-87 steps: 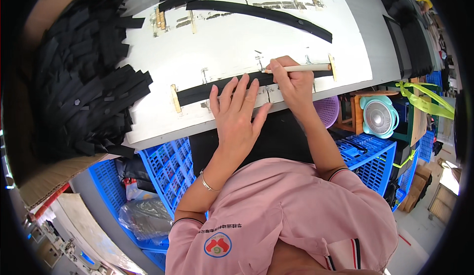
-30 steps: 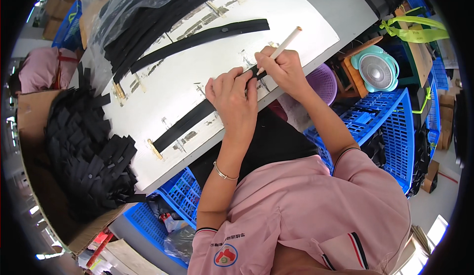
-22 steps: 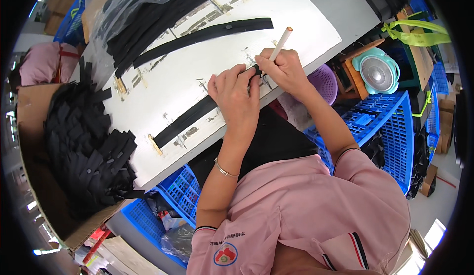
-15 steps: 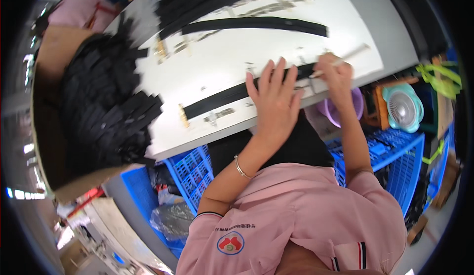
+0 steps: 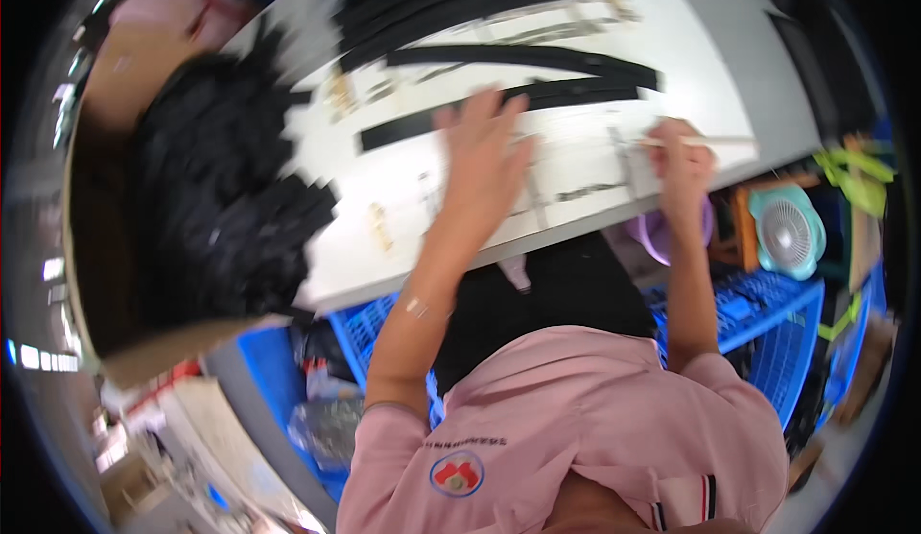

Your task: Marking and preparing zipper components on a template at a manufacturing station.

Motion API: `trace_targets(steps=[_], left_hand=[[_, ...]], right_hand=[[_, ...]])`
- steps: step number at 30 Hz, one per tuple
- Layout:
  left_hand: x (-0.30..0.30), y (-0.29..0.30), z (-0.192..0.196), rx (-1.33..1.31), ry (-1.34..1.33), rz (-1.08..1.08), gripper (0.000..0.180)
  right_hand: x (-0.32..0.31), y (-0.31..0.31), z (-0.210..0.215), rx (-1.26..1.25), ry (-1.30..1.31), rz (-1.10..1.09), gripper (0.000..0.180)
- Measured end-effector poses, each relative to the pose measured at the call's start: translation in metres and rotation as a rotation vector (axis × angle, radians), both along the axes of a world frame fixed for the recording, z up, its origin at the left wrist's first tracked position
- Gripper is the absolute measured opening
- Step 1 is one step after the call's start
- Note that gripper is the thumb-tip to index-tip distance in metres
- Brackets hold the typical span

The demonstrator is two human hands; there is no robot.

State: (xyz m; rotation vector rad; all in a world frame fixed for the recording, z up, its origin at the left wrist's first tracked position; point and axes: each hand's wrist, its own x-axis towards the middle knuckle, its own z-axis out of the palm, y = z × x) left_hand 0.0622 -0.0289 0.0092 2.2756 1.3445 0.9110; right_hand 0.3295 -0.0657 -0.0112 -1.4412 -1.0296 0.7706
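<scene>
On the white work board (image 5: 595, 160), my left hand (image 5: 480, 169) reaches over a flat black fabric strip (image 5: 585, 93), its fingers spread against the strip's near edge. Motion blurs those fingertips. A second black strip (image 5: 528, 54) lies just beyond, its right end close to the first one. To the right, my right hand (image 5: 683, 155) is closed around a thin pale pen-like stick (image 5: 724, 141), which points out to the right. Between my hands, several small marks and metal-looking pieces (image 5: 590, 191) show on the board, too blurred to make out.
A stack of black strips (image 5: 460, 1) covers the board's far side. At left stands a cardboard box (image 5: 120, 64) heaped with black fabric pieces (image 5: 221, 198). Below the table's right edge are a purple basket (image 5: 657, 237), a turquoise fan (image 5: 787, 227) and a blue crate (image 5: 758, 294).
The strip under my left hand has moved away from me, toward the other strip, and the left hand went with it. My right hand has come off the strip, slightly right and nearer.
</scene>
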Motion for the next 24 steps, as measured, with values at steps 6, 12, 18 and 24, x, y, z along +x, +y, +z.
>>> trace_targets(steps=[6,12,18,24], left_hand=[[-0.114,-0.053,-0.012,0.145,0.437,0.222,0.054],[-0.209,-0.075,-0.004,0.531,0.672,0.502,0.021],[-0.205,-0.067,0.003,0.390,0.565,0.497,0.030],[-0.171,-0.044,-0.021,0.450,0.328,0.462,0.017]], right_hand=[[-0.004,0.012,-0.026,0.281,0.025,0.093,0.025],[-0.012,0.004,-0.006,0.204,-0.038,0.129,0.030],[-0.012,0.004,0.001,0.178,0.013,0.137,0.031],[-0.006,0.005,-0.002,0.127,-0.030,0.153,0.029]])
